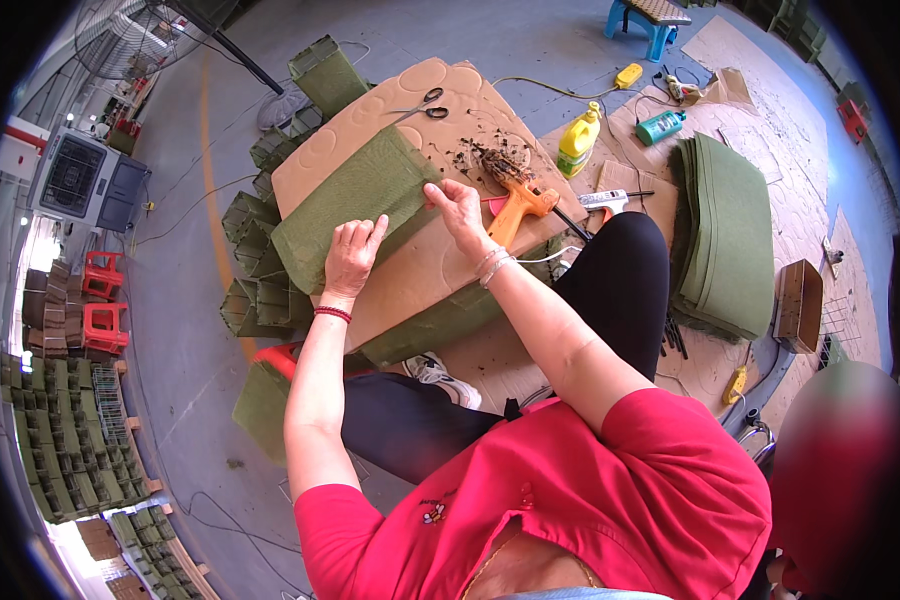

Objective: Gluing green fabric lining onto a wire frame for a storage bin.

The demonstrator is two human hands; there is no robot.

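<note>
A green felt-like sheet [345, 200] lies over a cardboard-topped work surface [410, 300] before my knees. My left hand [352, 258] is closed on the sheet's near edge, its fingers curled over it. At the sheet's right corner my right hand [457, 212] pinches the edge between thumb and fingers. Just right of that hand rests an orange glue gun [518, 208], its front end caked in dark residue. Dark crumbs are scattered around it. Black-handled scissors [432, 106] lie beyond the sheet.
Green open boxes [255, 235] crowd the surface's left side. On the right stand a stack of green sheets [725, 240], a white glue gun [607, 202], a yellow bottle [578, 142] and a green bottle [660, 126]. Cables cross the floor. Another person [840, 480] is at the lower right.
</note>
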